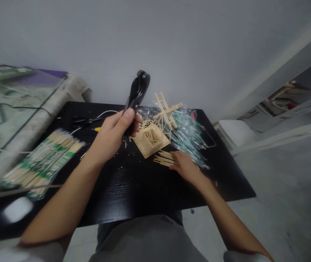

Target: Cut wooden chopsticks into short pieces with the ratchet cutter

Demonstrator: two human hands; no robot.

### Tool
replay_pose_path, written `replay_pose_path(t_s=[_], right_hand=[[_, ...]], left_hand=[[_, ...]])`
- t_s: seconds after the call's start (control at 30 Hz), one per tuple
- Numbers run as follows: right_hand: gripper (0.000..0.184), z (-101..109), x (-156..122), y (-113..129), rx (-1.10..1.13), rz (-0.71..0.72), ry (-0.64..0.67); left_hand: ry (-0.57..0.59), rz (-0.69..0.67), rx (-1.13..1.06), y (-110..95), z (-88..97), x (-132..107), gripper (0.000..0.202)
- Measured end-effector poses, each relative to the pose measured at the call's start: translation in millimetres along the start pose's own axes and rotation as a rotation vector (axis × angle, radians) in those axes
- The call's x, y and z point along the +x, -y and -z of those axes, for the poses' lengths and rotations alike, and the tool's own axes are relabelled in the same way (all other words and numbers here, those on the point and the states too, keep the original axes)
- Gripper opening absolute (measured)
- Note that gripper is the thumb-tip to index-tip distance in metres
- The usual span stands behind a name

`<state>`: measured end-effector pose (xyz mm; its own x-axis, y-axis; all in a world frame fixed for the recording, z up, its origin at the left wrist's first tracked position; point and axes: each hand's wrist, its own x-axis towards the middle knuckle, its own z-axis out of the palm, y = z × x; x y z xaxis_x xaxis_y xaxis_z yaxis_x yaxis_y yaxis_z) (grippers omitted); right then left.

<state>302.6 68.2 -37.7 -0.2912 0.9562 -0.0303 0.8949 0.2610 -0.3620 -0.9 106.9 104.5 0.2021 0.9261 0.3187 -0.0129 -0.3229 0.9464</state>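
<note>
My left hand [114, 133] is closed around the handles of black pliers [137, 89], which point up above the black table [133, 185]. My right hand [186, 165] lies low on the table with its fingers on a small pile of cut wooden sticks [165, 158]. Between my hands stands a small square box built of sticks [151, 139] with loose sticks inside. Behind it rises a frame of crossed sticks [166, 109].
A bundle of wrapped chopsticks [42, 162] lies at the left. Empty clear wrappers [188, 133] pile up at the right. Black scissors [86, 120] and a white cable lie at the back. A white object [17, 209] sits near the front left edge.
</note>
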Motion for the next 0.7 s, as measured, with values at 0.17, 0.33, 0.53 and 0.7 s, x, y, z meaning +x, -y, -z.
replay_pose_path(t_s=[0.17,0.33,0.53,0.7], right_hand=[[0.053,-5.1,-1.7,1.8,-0.020,-0.024,-0.030],[0.047,-9.3,-10.1,12.8,0.072,0.067,-0.203],[0.017,-11.7,-24.3,29.4,0.386,0.086,-0.256],[0.013,-27.4,-28.9,35.9,0.434,0.058,-0.218]], left_hand=[[0.102,0.024,0.183,0.6,-3.5,0.0,0.050],[0.459,0.161,0.478,16.7,-16.6,-25.6,0.046],[0.618,0.183,0.724,54.3,-23.2,-88.2,0.047],[0.501,-0.016,1.128,81.7,-12.6,-124.1,0.049]])
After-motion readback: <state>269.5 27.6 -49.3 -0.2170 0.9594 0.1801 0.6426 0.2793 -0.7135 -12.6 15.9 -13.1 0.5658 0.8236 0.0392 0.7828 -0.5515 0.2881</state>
